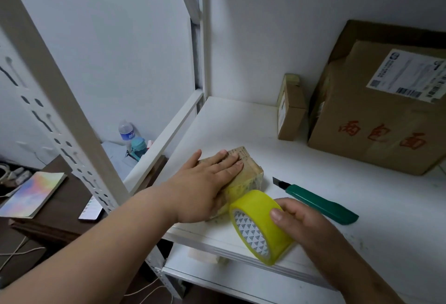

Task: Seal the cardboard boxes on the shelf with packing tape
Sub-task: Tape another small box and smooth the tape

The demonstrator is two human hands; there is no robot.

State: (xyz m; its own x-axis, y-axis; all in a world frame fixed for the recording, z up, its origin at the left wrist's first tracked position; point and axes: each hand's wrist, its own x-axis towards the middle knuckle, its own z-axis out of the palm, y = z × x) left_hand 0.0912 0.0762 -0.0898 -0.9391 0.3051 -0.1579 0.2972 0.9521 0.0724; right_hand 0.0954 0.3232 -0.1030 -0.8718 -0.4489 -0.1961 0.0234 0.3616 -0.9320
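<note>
Right hand (298,219) grips yellow tape roll (259,225) at shelf (362,183) front edge. Left hand (205,183) lies flat, fingers straight, on small box (248,171), tape running onto it. Green knife (318,201) just beside. Flat box (290,108) and large box (379,120) stand at back.

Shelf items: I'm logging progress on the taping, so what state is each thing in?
Small box: lying flat, partly taped, pressed by left hand.
Tape roll: on edge, gripped by right hand.
Utility knife: lying unheld, blade out.
Large box: closed, labelled.
Thin box: standing on edge.
</note>
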